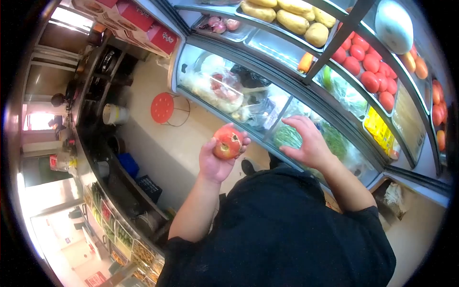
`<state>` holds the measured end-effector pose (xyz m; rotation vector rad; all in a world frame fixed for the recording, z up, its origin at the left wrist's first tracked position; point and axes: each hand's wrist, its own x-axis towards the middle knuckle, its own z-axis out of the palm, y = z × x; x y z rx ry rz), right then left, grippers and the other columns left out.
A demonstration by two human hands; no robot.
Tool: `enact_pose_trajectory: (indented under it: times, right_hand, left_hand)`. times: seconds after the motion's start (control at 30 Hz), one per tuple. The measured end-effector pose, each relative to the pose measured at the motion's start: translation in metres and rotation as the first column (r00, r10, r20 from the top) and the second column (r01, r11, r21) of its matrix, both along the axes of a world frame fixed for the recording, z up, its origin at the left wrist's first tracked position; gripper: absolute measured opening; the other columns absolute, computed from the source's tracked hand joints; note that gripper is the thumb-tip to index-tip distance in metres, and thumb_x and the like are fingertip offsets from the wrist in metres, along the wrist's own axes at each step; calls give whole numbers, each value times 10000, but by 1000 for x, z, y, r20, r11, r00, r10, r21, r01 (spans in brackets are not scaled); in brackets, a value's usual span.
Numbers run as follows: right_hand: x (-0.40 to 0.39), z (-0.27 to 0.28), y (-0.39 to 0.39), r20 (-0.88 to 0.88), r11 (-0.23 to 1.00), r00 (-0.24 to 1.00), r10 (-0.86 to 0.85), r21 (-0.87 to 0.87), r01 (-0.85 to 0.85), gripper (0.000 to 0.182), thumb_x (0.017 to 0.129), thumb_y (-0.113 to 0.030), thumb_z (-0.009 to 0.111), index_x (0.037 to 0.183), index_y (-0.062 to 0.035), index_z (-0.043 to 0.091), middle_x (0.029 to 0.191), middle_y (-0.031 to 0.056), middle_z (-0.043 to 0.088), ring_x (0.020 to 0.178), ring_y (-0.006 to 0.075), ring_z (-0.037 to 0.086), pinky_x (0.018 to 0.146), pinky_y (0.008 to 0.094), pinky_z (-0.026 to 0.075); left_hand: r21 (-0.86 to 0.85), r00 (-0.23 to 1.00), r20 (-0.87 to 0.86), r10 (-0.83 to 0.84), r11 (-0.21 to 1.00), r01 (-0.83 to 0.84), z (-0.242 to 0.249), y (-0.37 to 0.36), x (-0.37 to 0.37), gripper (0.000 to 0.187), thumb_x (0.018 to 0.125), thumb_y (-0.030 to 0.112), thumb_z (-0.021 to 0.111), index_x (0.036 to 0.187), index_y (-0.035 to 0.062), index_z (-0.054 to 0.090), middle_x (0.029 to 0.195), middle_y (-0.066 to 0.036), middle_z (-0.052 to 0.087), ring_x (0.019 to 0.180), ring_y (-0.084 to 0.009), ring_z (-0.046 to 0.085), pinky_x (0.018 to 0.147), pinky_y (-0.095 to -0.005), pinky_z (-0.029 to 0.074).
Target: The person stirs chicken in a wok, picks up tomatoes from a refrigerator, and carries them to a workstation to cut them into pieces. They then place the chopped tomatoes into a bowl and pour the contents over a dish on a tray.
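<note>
A red tomato [228,143] with a cracked, brownish patch rests in my left hand [217,160], whose fingers curl round it from below. To the right, my right hand [310,144] is raised over the lower glass section of the refrigerated display, thumb and fingers apart, holding nothing. Beneath it, bundles of green vegetables [288,137] show through the glass. Bagged produce [215,91] lies in the lower section further left. On the upper shelves are red tomatoes [371,63] and potatoes [292,21].
A red stool [162,108] stands on the floor [148,79], left of the display. Near it are a white bucket [114,114] and a blue container [128,165]. A dark counter [122,191] runs along the left. Red boxes [143,26] are stacked at the upper left.
</note>
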<state>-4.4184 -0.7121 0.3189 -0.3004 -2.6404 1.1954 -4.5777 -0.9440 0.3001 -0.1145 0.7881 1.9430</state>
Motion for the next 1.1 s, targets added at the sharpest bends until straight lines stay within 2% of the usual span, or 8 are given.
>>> enact_pose_trajectory:
  times: [0.2, 0.27, 0.33, 0.6, 0.7, 0.8, 0.9, 1.1]
  right_hand:
    - [1, -4, -4, -4, 1000, 1000, 10, 0, -10, 554, 709, -178, 775, 1211, -61, 575, 1189, 157, 561, 1139, 342, 523, 986, 419, 434]
    - [7, -13, 7, -1, 998, 1000, -11, 56, 11, 508, 739, -211, 769, 1186, -46, 594, 1213, 170, 563, 1145, 342, 533, 985, 419, 441]
    - [15, -14, 29, 47, 996, 997, -64, 60, 62, 475, 747, -207, 762, 1163, -46, 597, 1191, 168, 574, 1134, 351, 536, 984, 419, 444]
    - [42, -22, 177, 1, 801, 860, -510, 365, 475, 477, 801, -261, 723, 1210, -53, 590, 1187, 196, 587, 1119, 345, 571, 971, 405, 455]
    - [21, -4, 233, 136, 734, 753, -644, 389, 557, 463, 839, -256, 675, 1230, -31, 574, 1232, 205, 579, 1166, 352, 554, 983, 410, 452]
    - [-10, -31, 302, -62, 768, 894, -443, 489, 415, 381, 813, -173, 649, 1172, -54, 603, 1235, 201, 589, 1148, 360, 553, 924, 408, 475]
    - [-54, -44, 340, 233, 893, 883, -407, 303, 332, 456, 822, -156, 631, 1259, -43, 570, 1177, 181, 635, 1051, 321, 627, 894, 395, 503]
    - [-84, -48, 378, 322, 904, 882, -346, 365, 221, 463, 820, -160, 633, 1263, -44, 567, 1176, 179, 635, 1048, 317, 628, 894, 393, 503]
  left_hand:
    - [29, 998, -64, -9, 1000, 11, 3, -5, -5, 629, 846, 364, 593, 1361, 38, 439, 1228, -244, 574, 1129, -382, 584, 946, -439, 493]
    - [-212, 957, -290, -27, 976, -37, -3, -3, -3, 613, 847, 344, 591, 1360, 45, 440, 1190, -218, 592, 1082, -375, 610, 916, -435, 510]
    - [-307, 950, -309, -31, 949, -69, -17, -5, 3, 567, 857, 335, 580, 1336, 59, 457, 1125, -175, 609, 1010, -343, 637, 867, -423, 526]
    - [-551, 983, -149, 108, 816, -173, -66, -42, 24, 428, 889, 353, 567, 1213, 74, 539, 1091, -111, 608, 948, -301, 633, 817, -412, 528]
    - [-629, 974, -169, 152, 744, -225, -72, -47, 32, 415, 891, 356, 573, 1193, 73, 548, 1089, -106, 606, 953, -304, 628, 821, -416, 526]
    - [-636, 981, -164, 104, 749, -186, -75, -53, 35, 409, 889, 342, 580, 1192, 69, 548, 1085, -107, 607, 950, -307, 630, 828, -423, 526]
    - [-633, 982, -178, 70, 755, -169, -68, -47, 38, 407, 883, 323, 581, 1192, 61, 546, 1082, -117, 609, 945, -298, 633, 825, -416, 529]
    - [-648, 956, -291, 37, 728, -225, -57, -35, 51, 400, 867, 288, 573, 1183, 44, 549, 1070, -131, 612, 937, -279, 635, 805, -380, 534]
